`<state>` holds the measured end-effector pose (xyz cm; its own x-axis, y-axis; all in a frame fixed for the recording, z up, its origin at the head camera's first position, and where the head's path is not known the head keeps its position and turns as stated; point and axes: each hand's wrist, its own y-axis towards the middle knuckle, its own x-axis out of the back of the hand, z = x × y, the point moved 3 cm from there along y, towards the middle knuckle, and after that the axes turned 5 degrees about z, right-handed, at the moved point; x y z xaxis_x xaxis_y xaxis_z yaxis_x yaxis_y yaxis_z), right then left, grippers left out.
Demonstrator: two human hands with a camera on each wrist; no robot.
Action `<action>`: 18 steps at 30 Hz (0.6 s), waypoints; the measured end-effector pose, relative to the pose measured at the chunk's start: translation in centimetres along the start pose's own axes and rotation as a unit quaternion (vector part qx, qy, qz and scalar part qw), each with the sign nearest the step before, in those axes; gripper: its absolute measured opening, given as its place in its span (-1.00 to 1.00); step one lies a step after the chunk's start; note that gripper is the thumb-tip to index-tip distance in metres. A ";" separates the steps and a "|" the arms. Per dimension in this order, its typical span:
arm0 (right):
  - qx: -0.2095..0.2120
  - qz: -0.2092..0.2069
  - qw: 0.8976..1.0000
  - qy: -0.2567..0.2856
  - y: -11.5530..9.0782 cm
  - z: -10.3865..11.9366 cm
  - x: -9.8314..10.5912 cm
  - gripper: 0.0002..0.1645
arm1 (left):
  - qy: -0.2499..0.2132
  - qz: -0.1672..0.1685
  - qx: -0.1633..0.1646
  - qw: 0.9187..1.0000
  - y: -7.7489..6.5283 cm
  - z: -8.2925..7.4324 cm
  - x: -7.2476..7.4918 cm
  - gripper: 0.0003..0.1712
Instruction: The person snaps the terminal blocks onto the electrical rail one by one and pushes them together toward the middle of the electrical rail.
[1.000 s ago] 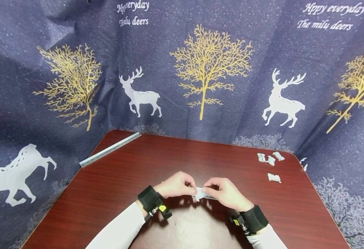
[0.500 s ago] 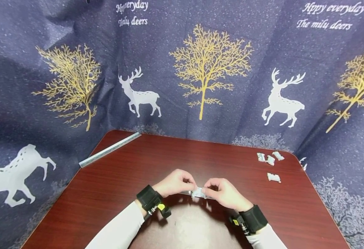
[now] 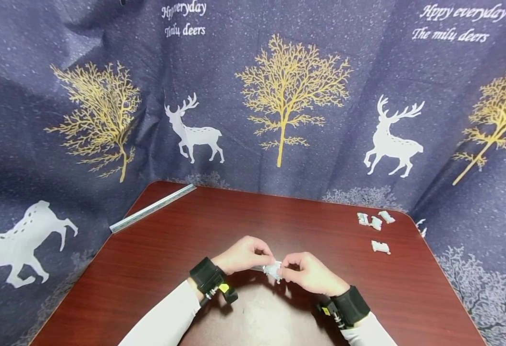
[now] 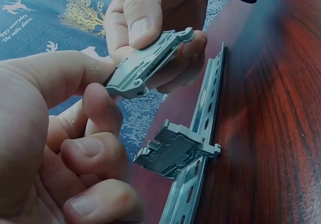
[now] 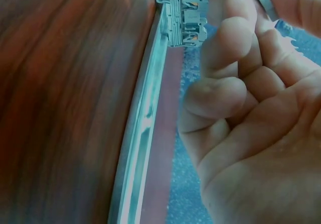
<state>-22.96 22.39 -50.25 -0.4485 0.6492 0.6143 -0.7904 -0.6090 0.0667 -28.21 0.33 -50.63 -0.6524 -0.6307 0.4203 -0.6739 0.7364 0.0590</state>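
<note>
Above a slotted metal DIN rail [image 4: 213,88], both hands hold a grey terminal block [image 4: 145,66]. My left hand [image 3: 246,254] pinches one end of it between thumb and finger. The right hand [image 3: 315,275] grips the opposite end, its thumb lying on the flat side in the left wrist view. A second terminal block [image 4: 173,151] sits across the rail just below the hands, and shows again as a ribbed terminal block [image 5: 185,20] in the right wrist view. Only a grey edge of the held block [image 5: 263,0] appears there, the rest hidden by fingers.
Another slotted rail [image 3: 153,208] lies along the table's left edge. Several loose terminal blocks [image 3: 380,247] lie at the back right of the brown table [image 3: 218,216]. A printed cloth [image 3: 313,182] hangs behind the table.
Over the last half second the right hand has shifted slightly toward the person, and the held terminal block has turned and tilted between the hands. The left hand has barely moved.
</note>
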 end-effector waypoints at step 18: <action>-0.004 0.026 1.000 -0.010 -0.1 0.2 -0.3 -0.76 | 0.016 0.010 0.004 1.000 -0.1 0.2 0.5 -0.85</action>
<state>-22.69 22.21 -50.29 -0.4807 0.6077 0.6321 -0.7696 -0.6380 0.0281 -28.55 -0.18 -50.62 -0.6548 -0.6078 0.4493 -0.6634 0.7470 0.0437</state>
